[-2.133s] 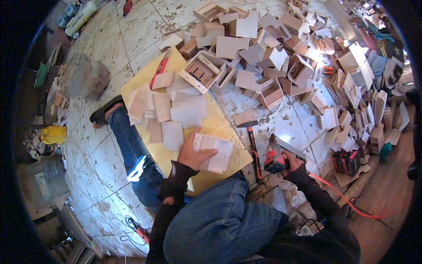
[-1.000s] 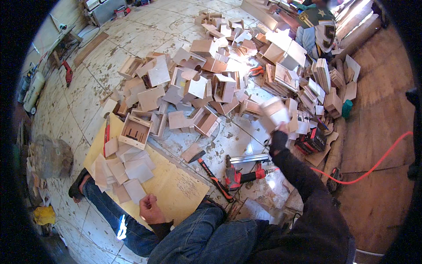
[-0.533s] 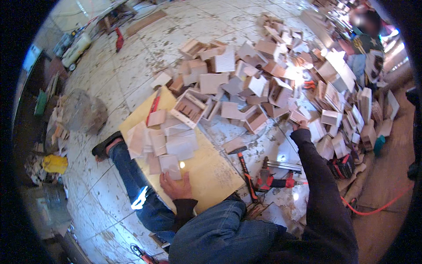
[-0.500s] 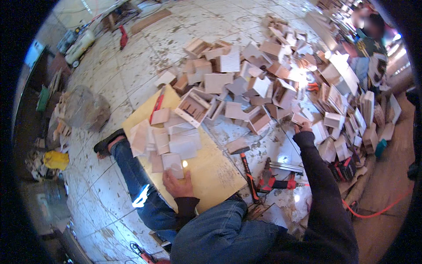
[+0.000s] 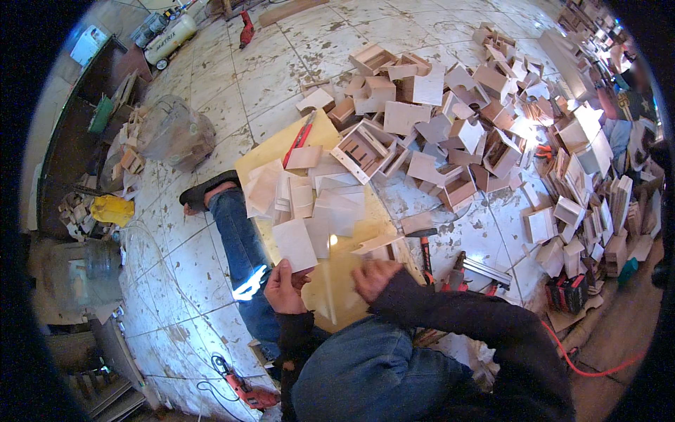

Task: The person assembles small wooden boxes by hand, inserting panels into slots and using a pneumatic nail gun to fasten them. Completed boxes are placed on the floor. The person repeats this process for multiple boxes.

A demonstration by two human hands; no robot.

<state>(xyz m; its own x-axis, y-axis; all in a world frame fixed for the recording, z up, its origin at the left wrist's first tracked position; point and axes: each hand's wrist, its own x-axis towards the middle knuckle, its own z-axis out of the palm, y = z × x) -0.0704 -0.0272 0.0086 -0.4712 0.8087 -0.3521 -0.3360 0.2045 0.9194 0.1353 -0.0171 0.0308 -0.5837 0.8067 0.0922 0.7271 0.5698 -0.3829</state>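
Observation:
My left hand [image 5: 285, 290] pinches a thin, pale wooden panel [image 5: 294, 245] by its lower edge, above a yellow board [image 5: 344, 288]. Closed at the near edge of a small open wooden box [image 5: 387, 247], my right hand [image 5: 376, 278] hides part of it; the box is over the board's right side. Beyond my left hand, several loose thin panels [image 5: 302, 197] overlap on the board. A larger slotted box [image 5: 363, 150] sits at the board's far right edge, and a long red tool [image 5: 299, 139] lies near its far corner.
A heap of wooden boxes [image 5: 429, 126] covers the floor ahead. To the right stand stacked panels [image 5: 619, 204] and a battery-like black-and-red block [image 5: 567, 292]. A hammer [image 5: 425, 254] and a red tool [image 5: 457, 274] lie beside the board. A red drill-like tool [image 5: 249, 394] is at lower left.
My right hand has come back from the pile at the right to the board, with a small box now there. My left hand has lifted a panel. The view has shifted.

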